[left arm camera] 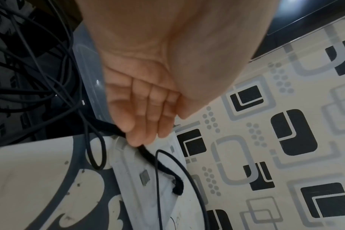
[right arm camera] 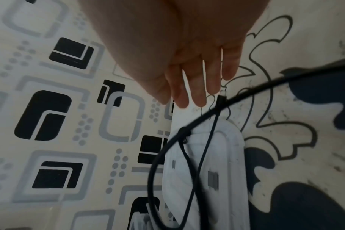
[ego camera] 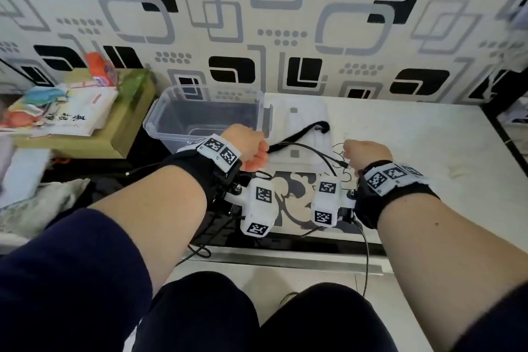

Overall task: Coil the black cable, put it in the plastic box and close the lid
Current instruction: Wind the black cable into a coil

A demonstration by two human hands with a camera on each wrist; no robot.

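Observation:
A clear plastic box (ego camera: 183, 138) stands open at the table's left end, and its edge (left arm camera: 89, 70) shows beside my left palm. Its white lid (ego camera: 308, 111) (left arm camera: 140, 194) (right arm camera: 226, 155) lies flat on the table to the right of the box. My left hand (ego camera: 248, 148) (left arm camera: 140, 116) grips a thick black cord (ego camera: 303, 130) (left arm camera: 159, 165) that runs across the lid. A thin black cable (ego camera: 314, 150) (left arm camera: 158, 171) loops over the lid. Its plug (ego camera: 343, 164) (right arm camera: 220, 98) lies just off the fingertips of my right hand (ego camera: 367, 151) (right arm camera: 197, 87). That hand's fingers hang fairly straight and hold nothing.
Books and packets (ego camera: 80, 111) are piled on a cardboard box left of the table. A tangle of thin dark wires (left arm camera: 39, 62) hangs below the table's left end. The patterned wall (ego camera: 285, 23) stands right behind the table. My knees are under its front edge.

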